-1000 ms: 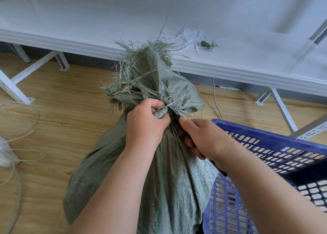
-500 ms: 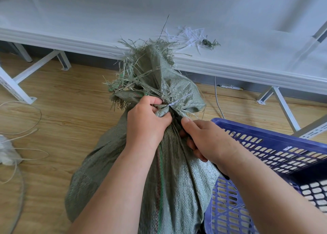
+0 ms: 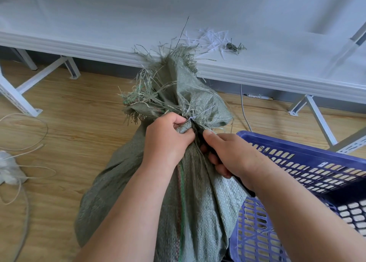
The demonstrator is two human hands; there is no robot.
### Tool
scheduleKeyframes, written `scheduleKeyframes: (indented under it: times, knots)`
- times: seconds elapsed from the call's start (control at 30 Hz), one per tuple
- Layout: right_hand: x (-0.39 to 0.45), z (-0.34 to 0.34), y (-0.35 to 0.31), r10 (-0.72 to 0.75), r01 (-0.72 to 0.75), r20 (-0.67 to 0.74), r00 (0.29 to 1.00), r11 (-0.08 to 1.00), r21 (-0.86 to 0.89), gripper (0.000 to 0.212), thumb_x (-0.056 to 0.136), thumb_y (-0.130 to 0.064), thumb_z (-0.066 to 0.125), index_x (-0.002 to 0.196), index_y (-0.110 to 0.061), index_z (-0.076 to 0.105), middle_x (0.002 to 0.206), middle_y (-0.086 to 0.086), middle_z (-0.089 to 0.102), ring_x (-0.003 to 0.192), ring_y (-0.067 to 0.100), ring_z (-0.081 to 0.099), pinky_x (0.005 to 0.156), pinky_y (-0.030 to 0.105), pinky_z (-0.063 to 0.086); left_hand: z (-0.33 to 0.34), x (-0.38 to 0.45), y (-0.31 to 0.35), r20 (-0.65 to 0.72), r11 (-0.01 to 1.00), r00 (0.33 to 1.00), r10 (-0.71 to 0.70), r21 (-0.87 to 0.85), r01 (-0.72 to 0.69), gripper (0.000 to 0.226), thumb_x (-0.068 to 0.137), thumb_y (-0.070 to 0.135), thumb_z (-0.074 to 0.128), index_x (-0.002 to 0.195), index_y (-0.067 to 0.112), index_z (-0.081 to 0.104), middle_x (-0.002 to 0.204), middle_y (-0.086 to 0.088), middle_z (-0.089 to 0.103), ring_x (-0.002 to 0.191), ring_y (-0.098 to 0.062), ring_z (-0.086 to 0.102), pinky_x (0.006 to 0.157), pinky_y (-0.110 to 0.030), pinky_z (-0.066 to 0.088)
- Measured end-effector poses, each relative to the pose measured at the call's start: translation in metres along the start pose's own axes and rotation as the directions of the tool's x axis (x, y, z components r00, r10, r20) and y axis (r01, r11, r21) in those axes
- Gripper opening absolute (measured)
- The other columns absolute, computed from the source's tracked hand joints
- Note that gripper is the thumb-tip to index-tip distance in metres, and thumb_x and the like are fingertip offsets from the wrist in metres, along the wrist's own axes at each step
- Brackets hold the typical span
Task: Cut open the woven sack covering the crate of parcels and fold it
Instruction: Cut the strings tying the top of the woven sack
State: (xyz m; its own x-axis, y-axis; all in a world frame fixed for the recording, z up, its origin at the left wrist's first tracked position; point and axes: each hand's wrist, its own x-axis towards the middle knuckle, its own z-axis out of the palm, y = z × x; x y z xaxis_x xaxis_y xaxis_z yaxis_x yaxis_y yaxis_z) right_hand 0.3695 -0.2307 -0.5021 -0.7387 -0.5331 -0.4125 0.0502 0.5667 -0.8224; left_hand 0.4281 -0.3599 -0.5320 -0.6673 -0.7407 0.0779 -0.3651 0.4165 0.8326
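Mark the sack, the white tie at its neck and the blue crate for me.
sack [image 3: 198, 198]: head view, front panel below the neck.
tie [image 3: 191, 118]: head view, knot beside the thumb.
crate [image 3: 297, 150]: head view, top rim.

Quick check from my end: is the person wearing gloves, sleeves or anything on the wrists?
No. The left hand and right hand are bare, with no gloves, rings, watch or bands showing. Both forearms are uncovered as far as the frame's bottom edge; no sleeve appears. The nails look short and unpainted.

A white table bearing shredded strips stands on wooden floor, loose cord lying left.
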Motion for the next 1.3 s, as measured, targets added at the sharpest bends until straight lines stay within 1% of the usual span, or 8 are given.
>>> scheduleKeyframes:
  times: [0.17, 0.53, 0.7, 0.8, 0.9, 1.0, 1.2, 1.3]
  knots:
    - [-0.0051, -0.0005, 0.0012, -0.009, 0.009, 0.007, 1.000, 1.000, -0.001, 0.047, 0.099, -0.045, 0.040, 0.080, -0.007, 0.061, 0.049, 0.000, 0.045, 0.031, 0.012, 0.034, 0.036, 0.019, 0.027, 0.0011, -0.0022, 0.0004, -0.058, 1.000, 0.998, 0.021, -0.017, -0.022, 0.023, 0.075, 0.029, 0.074, 0.097, 0.026, 0.071, 0.091, 0.013, 0.069, 0.087, -0.006, 0.063, 0.073, -0.021, 0.046]
    - [-0.0102, -0.0014, 0.0017, -0.005, 0.004, -0.018, 1.000, 0.999, -0.051, 0.047, 0.099, -0.047, 0.039, 0.083, -0.011, 0.065, 0.051, 0.000, 0.049, 0.031, 0.010, 0.039, 0.038, 0.021, 0.031, 0.0000, -0.0029, 0.0023, -0.089, 1.000, 0.996, 0.028, 0.015, -0.027, 0.021, 0.075, 0.028, 0.074, 0.096, 0.027, 0.070, 0.084, 0.016, 0.063, 0.082, -0.003, 0.058, 0.066, -0.015, 0.038]
    - [-0.0091, 0.0012, 0.0010, -0.008, 0.006, -0.044, 0.999, 0.999, -0.039, 0.047, 0.098, -0.047, 0.041, 0.077, -0.011, 0.063, 0.048, -0.002, 0.047, 0.028, 0.009, 0.037, 0.038, 0.021, 0.029, 0.0011, -0.0027, 0.0027, -0.046, 1.000, 0.999, 0.019, 0.017, -0.018, 0.021, 0.076, 0.030, 0.074, 0.096, 0.025, 0.069, 0.090, 0.012, 0.066, 0.085, -0.009, 0.063, 0.069, -0.023, 0.045]
    - [-0.0047, 0.0030, -0.0020, -0.005, 0.003, -0.050, 0.999, 0.999, -0.034, 0.047, 0.098, -0.046, 0.041, 0.075, -0.011, 0.062, 0.047, -0.002, 0.047, 0.028, 0.011, 0.037, 0.038, 0.021, 0.029, 0.0011, -0.0029, 0.0035, -0.034, 0.999, 0.999, 0.032, 0.043, -0.031, 0.020, 0.076, 0.031, 0.074, 0.095, 0.027, 0.068, 0.084, 0.013, 0.066, 0.077, -0.008, 0.062, 0.062, -0.023, 0.045]
    - [-0.0019, 0.0044, -0.0047, 0.006, -0.006, -0.028, 1.000, 1.000, 0.002, 0.047, 0.098, -0.045, 0.041, 0.077, -0.008, 0.062, 0.046, -0.001, 0.045, 0.030, 0.013, 0.036, 0.036, 0.020, 0.028, 0.0001, -0.0024, 0.0018, -0.029, 0.999, 0.999, 0.031, 0.045, -0.030, 0.017, 0.076, 0.031, 0.074, 0.092, 0.028, 0.067, 0.079, 0.016, 0.062, 0.071, -0.002, 0.058, 0.055, -0.014, 0.040]
    - [-0.0032, 0.0032, -0.0059, 0.011, -0.011, 0.003, 1.000, 0.999, 0.035, 0.046, 0.098, -0.045, 0.042, 0.079, -0.007, 0.062, 0.048, 0.001, 0.044, 0.032, 0.015, 0.034, 0.035, 0.018, 0.026, -0.0013, -0.0017, -0.0001, -0.042, 1.000, 0.999, 0.018, 0.017, -0.017, 0.020, 0.076, 0.033, 0.074, 0.094, 0.030, 0.068, 0.086, 0.017, 0.064, 0.078, -0.002, 0.058, 0.056, -0.007, 0.032]
    - [-0.0087, 0.0018, -0.0037, 0.001, -0.001, 0.006, 1.000, 0.999, 0.046, 0.046, 0.099, -0.044, 0.042, 0.086, -0.005, 0.064, 0.049, 0.001, 0.045, 0.033, 0.014, 0.034, 0.036, 0.017, 0.027, -0.0006, 0.0001, -0.0023, -0.071, 1.000, 0.997, 0.022, -0.008, -0.023, 0.025, 0.075, 0.033, 0.074, 0.099, 0.026, 0.071, 0.096, 0.012, 0.070, 0.088, -0.004, 0.063, 0.069, -0.017, 0.042]
    - [-0.0104, 0.0013, -0.0021, -0.003, 0.003, -0.002, 1.000, 0.999, 0.033, 0.049, 0.099, -0.044, 0.042, 0.090, -0.002, 0.065, 0.049, 0.001, 0.046, 0.033, 0.014, 0.035, 0.036, 0.017, 0.028, -0.0012, 0.0001, -0.0027, -0.073, 1.000, 0.997, 0.023, -0.005, -0.023, 0.025, 0.075, 0.032, 0.073, 0.100, 0.026, 0.071, 0.097, 0.013, 0.069, 0.086, -0.003, 0.060, 0.063, -0.011, 0.038]
